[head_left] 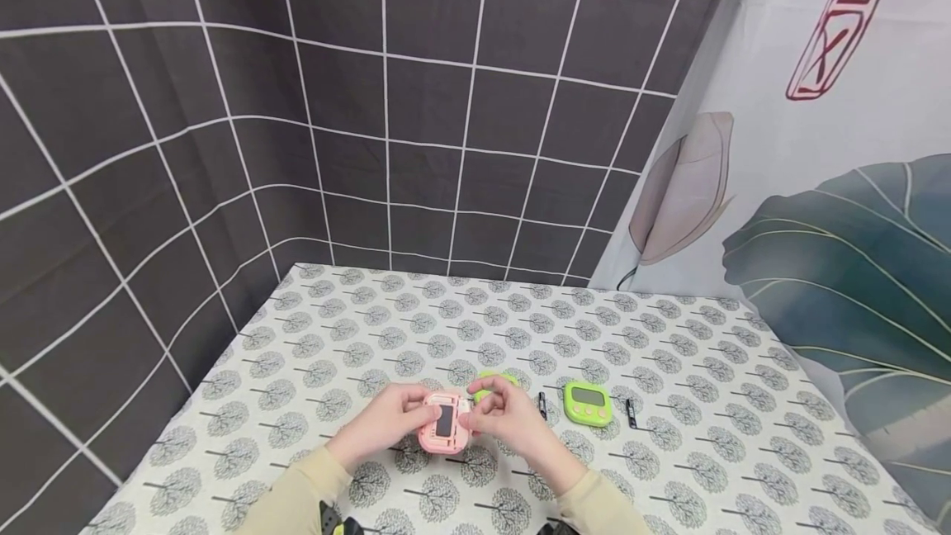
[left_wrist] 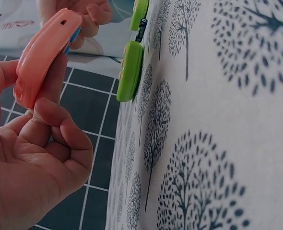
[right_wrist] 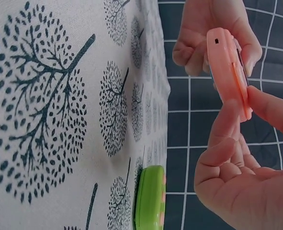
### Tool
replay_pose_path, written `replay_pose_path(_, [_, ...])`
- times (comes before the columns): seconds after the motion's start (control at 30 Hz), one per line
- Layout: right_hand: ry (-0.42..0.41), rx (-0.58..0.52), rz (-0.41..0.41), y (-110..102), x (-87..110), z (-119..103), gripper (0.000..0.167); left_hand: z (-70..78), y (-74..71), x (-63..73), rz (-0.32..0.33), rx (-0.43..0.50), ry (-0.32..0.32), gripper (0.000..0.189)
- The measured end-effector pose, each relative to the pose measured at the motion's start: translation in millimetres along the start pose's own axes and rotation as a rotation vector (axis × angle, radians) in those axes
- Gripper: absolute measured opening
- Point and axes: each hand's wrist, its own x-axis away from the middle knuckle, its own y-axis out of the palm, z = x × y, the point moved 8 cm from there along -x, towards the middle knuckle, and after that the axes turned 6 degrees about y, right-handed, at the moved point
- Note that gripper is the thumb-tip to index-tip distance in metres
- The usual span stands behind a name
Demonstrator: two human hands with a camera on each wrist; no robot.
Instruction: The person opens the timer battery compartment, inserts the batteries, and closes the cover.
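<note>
A pink kitchen timer (head_left: 444, 441) is held above the table between both hands, its back with a dark rectangle turned up. Blue buttons (left_wrist: 75, 34) show on its underside in the left wrist view. My left hand (head_left: 388, 422) grips its left side, thumb on the back. On the other side my right hand (head_left: 514, 421) pinches the timer's edge between thumb and finger, as the pink casing (right_wrist: 222, 62) shows in the right wrist view. Close behind the right hand lies a green timer (head_left: 486, 394), partly hidden by that hand.
Another green timer (head_left: 588, 404) lies on the tree-patterned tablecloth (head_left: 416, 481), screen up. Small black cylindrical pieces lie on either side of it, a left one (head_left: 542, 405) and a right one (head_left: 631, 413). A dark gridded curtain (head_left: 438, 106) hangs behind the table.
</note>
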Motion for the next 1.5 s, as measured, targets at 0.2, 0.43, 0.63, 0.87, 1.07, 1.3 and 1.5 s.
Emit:
replay_pose_path(0.2, [0.083,-0.028,-0.059,3.3,1.9,6.5,0.042,-1.0,3.5,-1.9,-0.023,-0.058,0.007,0.03])
replay_pose_path(0.43, [0.087,-0.075,-0.102,4.8,1.9,8.0,0.035,-2.6,4.4,-3.2,-0.03,-0.059,0.016,0.032])
replay_pose_path(0.63, [0.073,-0.071,-0.094,4.0,0.9,7.1,0.033,-0.6,4.7,-3.2,-0.038,-0.018,0.009,0.031])
replay_pose_path(0.87, [0.08,-0.081,-0.076,2.0,1.3,3.5,0.032,3.5,4.8,-3.2,-0.044,0.086,-0.003,0.036])
replay_pose_path(1.07, [0.067,-0.071,-0.07,-0.7,4.9,-2.3,0.031,6.4,5.5,-2.7,-0.057,0.08,0.002,0.035])
replay_pose_path(1.3, [0.028,-0.034,-0.059,-2.7,6.6,-3.8,0.028,7.7,7.2,-2.7,-0.075,0.066,-0.01,0.036])
replay_pose_path(1.5, [0.023,-0.014,-0.04,-3.4,7.0,-3.6,0.027,12.3,8.3,-2.1,-0.086,0.032,-0.001,0.035])
